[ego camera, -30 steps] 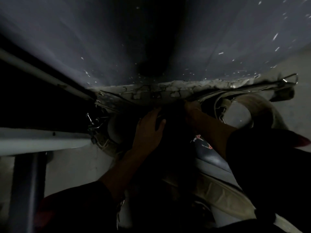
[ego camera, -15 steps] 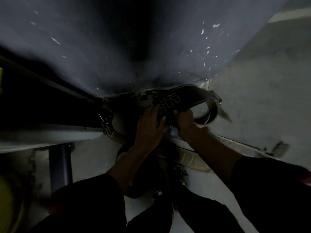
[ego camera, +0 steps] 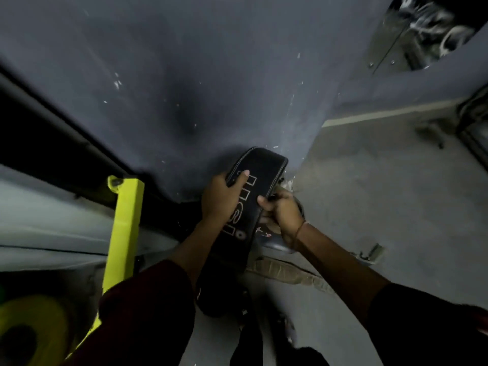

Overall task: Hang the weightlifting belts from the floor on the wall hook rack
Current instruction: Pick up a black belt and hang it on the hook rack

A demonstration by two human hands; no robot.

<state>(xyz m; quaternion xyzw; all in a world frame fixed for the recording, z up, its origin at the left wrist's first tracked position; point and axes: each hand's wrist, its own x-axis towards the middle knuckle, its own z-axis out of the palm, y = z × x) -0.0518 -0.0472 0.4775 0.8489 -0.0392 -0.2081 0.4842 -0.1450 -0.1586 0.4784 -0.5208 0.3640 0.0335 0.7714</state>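
Note:
A wide black weightlifting belt (ego camera: 253, 186) with pale outlined lettering is held upright in front of the dark grey wall (ego camera: 184, 88). My left hand (ego camera: 220, 198) grips its left edge with the thumb over the front. My right hand (ego camera: 281, 211) grips its right edge lower down. A tan woven belt (ego camera: 287, 273) lies on the floor below my right forearm, and part of another dark belt with a small red mark (ego camera: 266, 237) shows beside it. The hook rack is not in view.
A bright yellow metal post (ego camera: 124, 228) stands at the left, with a yellow weight plate (ego camera: 31, 331) at the lower left corner. The grey concrete floor (ego camera: 383, 207) stretches to the right. A small metal fitting (ego camera: 373, 252) lies on it.
Both hands have lifted the black belt up from the pile at the base of the wall. The view has risen, and the yellow post has come into sight.

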